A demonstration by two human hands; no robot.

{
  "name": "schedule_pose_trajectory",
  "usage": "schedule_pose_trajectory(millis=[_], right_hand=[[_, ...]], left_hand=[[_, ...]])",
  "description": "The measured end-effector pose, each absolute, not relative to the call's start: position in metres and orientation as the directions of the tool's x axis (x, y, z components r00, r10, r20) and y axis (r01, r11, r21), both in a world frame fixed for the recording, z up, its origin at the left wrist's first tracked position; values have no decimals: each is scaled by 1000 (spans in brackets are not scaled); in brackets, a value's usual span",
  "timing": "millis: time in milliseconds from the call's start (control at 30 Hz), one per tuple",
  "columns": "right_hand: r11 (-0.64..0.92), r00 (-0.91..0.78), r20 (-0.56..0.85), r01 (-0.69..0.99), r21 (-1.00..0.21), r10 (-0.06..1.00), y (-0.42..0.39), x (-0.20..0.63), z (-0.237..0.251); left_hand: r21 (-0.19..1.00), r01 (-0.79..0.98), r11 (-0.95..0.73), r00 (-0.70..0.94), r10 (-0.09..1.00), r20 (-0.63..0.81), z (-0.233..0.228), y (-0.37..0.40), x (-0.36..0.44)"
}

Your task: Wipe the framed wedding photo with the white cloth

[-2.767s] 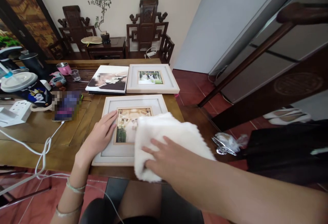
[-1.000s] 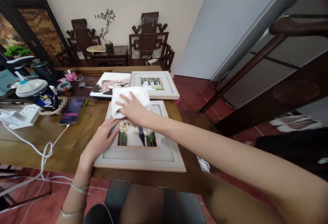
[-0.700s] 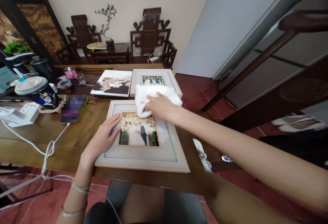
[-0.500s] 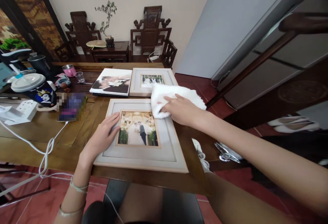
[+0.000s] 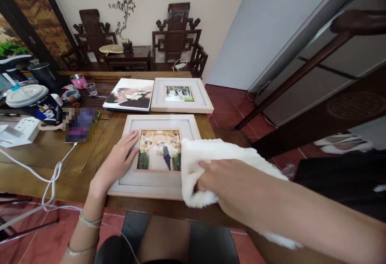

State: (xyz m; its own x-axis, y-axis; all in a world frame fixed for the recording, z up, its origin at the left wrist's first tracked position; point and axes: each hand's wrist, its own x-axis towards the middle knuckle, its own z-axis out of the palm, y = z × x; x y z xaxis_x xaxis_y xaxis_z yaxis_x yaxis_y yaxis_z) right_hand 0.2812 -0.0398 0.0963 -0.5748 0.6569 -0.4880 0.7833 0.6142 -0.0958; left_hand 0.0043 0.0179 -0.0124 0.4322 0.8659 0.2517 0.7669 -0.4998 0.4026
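Observation:
A pale wooden picture frame (image 5: 150, 183) with a wedding photo lies flat at the near edge of the wooden table (image 5: 45, 159). My left hand (image 5: 116, 163) rests flat on the frame's left side, fingers spread. My right hand (image 5: 229, 183) grips a fluffy white cloth (image 5: 211, 155) pressed on the frame's right near corner, hiding that corner. A second framed photo (image 5: 181, 95) and an unframed photo print (image 5: 128, 94) lie farther back on the table.
On the table's left are a phone (image 5: 79, 125) on a white cable (image 5: 51, 175), a white power strip (image 5: 25, 129), a dark mug (image 5: 45, 113), a pink cup (image 5: 77, 81) and a small glass (image 5: 90, 89). Carved chairs (image 5: 177, 38) stand behind; a dark wooden rail (image 5: 289, 75) rises at right.
My right hand swept the cloth from the frame's far left corner across to the far right, then down the right side to the near right corner. My left hand stayed put.

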Motion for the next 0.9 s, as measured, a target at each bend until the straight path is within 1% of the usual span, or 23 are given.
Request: schedule_pose_trajectory(millis=[100, 200, 267, 300, 367, 433, 533, 633, 667, 700, 800, 833, 900], right_hand=[[533, -478, -435, 846, 3, 763, -9, 287, 90], [489, -451, -298, 870, 66, 841, 29, 294, 76], [536, -514, -177, 836, 114, 839, 47, 300, 66], [572, -559, -126, 807, 143, 820, 52, 302, 62], [638, -632, -93, 748, 182, 769, 49, 304, 59], [669, -656, -134, 724, 166, 743, 32, 303, 61], [710, -669, -270, 698, 92, 693, -7, 297, 68], [769, -696, -433, 639, -11, 573, -42, 291, 72], [778, -705, -461, 627, -51, 538, -49, 289, 73], [772, -706, -474, 630, -81, 527, -54, 288, 75], [692, -665, -469, 707, -145, 581, -53, 286, 84], [657, -640, -462, 739, -150, 614, -48, 286, 88], [589, -575, -447, 798, -125, 685, -31, 286, 92]], left_hand=[[399, 761, -511, 447, 860, 248, -12, 19, 4], [408, 757, -510, 445, 860, 249, -12, 19, 3], [420, 755, -503, 433, 864, 256, -11, 18, 4], [426, 756, -498, 426, 867, 258, -11, 18, 4], [433, 757, -490, 414, 872, 263, -11, 18, 5], [434, 757, -489, 409, 872, 269, -11, 18, 5], [432, 756, -492, 409, 870, 275, -13, 19, 6], [429, 755, -496, 415, 868, 273, -14, 20, 6], [427, 755, -498, 416, 867, 274, -14, 20, 6], [424, 755, -500, 419, 865, 275, -14, 20, 6], [413, 754, -510, 434, 860, 269, -14, 20, 6], [411, 754, -512, 440, 859, 262, -14, 21, 6], [407, 753, -517, 453, 856, 250, -14, 21, 5]])
